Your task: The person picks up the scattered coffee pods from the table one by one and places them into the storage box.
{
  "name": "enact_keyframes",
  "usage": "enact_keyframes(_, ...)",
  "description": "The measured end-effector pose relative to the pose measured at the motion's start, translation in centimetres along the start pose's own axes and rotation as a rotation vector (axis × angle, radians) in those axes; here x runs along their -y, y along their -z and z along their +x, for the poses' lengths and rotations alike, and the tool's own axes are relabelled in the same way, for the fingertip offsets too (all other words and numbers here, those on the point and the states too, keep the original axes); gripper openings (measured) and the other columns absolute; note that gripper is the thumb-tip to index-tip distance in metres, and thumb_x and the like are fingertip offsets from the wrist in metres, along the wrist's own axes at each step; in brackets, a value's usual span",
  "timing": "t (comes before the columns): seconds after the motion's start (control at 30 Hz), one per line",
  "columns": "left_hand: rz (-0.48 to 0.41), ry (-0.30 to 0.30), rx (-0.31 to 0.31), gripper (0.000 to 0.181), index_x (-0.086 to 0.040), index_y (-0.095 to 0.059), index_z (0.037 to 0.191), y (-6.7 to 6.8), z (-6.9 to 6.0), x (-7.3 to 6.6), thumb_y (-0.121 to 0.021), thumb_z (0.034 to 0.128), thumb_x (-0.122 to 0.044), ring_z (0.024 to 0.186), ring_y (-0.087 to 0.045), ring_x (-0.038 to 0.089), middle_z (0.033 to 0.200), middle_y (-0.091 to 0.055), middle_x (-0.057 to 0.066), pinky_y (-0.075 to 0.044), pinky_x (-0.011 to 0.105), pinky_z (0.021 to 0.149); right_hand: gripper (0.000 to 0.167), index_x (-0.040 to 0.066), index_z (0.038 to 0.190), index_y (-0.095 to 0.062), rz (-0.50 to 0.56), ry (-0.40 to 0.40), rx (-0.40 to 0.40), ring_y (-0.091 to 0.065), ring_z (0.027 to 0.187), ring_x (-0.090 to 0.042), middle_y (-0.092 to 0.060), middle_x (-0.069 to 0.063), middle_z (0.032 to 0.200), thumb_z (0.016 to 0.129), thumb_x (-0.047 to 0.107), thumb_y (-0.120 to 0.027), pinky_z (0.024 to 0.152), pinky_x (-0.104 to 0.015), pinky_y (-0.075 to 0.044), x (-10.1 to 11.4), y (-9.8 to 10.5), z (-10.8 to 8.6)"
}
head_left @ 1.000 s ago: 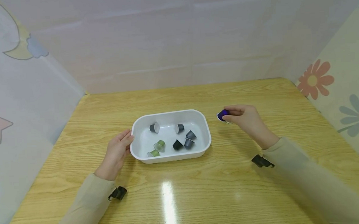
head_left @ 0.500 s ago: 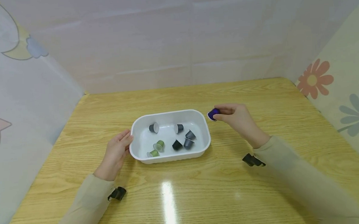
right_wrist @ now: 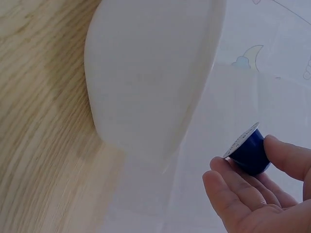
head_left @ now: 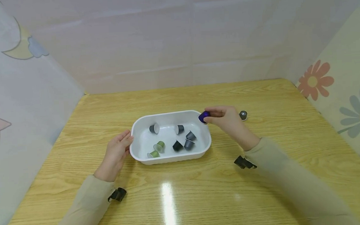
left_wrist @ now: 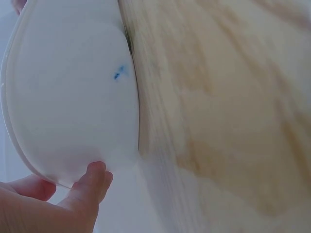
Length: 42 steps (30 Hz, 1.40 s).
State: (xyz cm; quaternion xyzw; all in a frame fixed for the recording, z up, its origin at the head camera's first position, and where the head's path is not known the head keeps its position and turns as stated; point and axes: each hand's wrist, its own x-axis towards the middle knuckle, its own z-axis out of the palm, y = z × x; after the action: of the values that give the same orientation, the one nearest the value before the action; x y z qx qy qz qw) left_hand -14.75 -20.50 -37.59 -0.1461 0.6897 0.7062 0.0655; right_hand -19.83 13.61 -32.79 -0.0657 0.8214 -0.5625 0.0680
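Observation:
A blue-purple coffee capsule (head_left: 204, 116) with a white lid is pinched between the thumb and fingers of my right hand (head_left: 228, 122). It hangs over the right back corner of the white tray (head_left: 170, 158); the right wrist view shows the blue capsule (right_wrist: 251, 153) tilted, its lid facing up and left. My left hand (head_left: 116, 154) holds the tray's left end, and in the left wrist view its fingers (left_wrist: 90, 182) lie against the tray wall. Inside the tray lie green capsules (head_left: 159, 146) and several dark grey or black capsules (head_left: 177, 146).
A grey capsule (head_left: 243, 115) stands on the wooden table (head_left: 201, 192) to the right of the tray, behind my right hand. Patterned cloth walls (head_left: 153, 43) enclose the table at the back and both sides.
My right hand has moved left with the blue capsule, from the table beside the tray to over its rim. The grey capsule has come into view behind it. The left hand stays put.

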Motion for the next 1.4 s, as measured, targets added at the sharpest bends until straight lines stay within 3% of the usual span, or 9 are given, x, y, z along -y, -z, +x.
enact_keyframes(0.43, 0.002, 0.038, -0.003, 0.056, -0.001, -0.019, 0.154, -0.3, 0.0, -0.2, -0.044, 0.1044, -0.01, 0.136, -0.036, 0.027, 0.157, -0.026, 0.012, -0.046, 0.018, 0.086, 0.04, -0.006, 0.128, -0.059, 0.064, -0.077, 0.104, -0.058, 0.117, -0.032, -0.061, -0.023, 0.125, 0.09, 0.0, -0.068, 0.097, -0.037, -0.046, 0.9, -2.8, -0.1)
enact_keyframes(1.1, -0.002, 0.042, -0.01, 0.055, 0.0, -0.02, 0.153, -0.7, 0.1, -0.6, -0.044, 0.1043, -0.01, 0.135, -0.038, 0.027, 0.156, -0.028, 0.013, -0.047, 0.019, 0.087, 0.037, -0.009, 0.124, -0.06, 0.005, -0.014, 0.223, -0.06, 0.114, -0.031, -0.064, -0.024, 0.12, 0.088, -0.006, -0.067, 0.092, -0.034, -0.049, 0.7, -6.2, 1.0)
enact_keyframes(1.4, -0.002, 0.041, -0.012, 0.055, 0.0, -0.02, 0.153, -0.6, 0.1, -0.6, -0.044, 0.1042, -0.01, 0.135, -0.038, 0.027, 0.156, -0.028, 0.013, -0.047, 0.019, 0.085, 0.038, -0.009, 0.125, -0.059, 0.007, -0.046, 0.243, -0.061, 0.112, -0.03, -0.065, -0.023, 0.119, 0.087, -0.006, -0.067, 0.091, -0.033, -0.05, 0.8, -7.8, 1.8)
